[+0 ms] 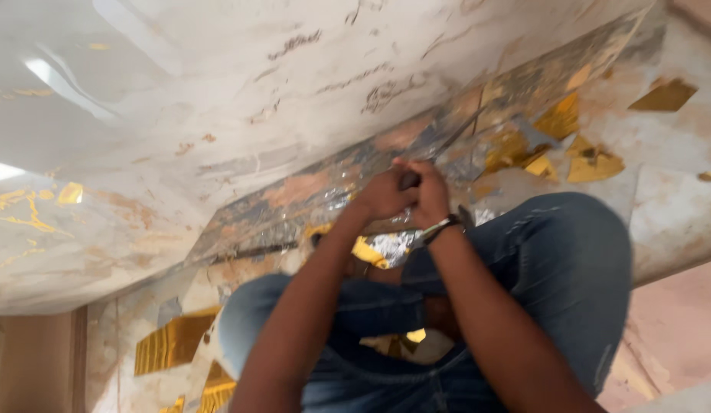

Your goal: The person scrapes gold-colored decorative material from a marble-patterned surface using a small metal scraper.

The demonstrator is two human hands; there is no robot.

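Head view: the left hand [382, 195] and right hand [430, 200] press together, each grip closed around a small dark tool [410, 180] held against the worn strip [309, 191] at the marble slab's [218, 92] edge; gold foil scraps [593, 164] lie nearby

The floor [677, 206] is pale and dusty, and carries a glossy white marble slab [218, 92] with dark and gold veins. Along the slab's edge runs a strip [325, 191] of torn silver and rust-coloured backing. Gold foil scraps [593, 164] lie scattered on the floor near the strip, and larger gold pieces [172, 340] lie lower down. Motion blur leaves the finest bits, perhaps foil shreds, unclear.
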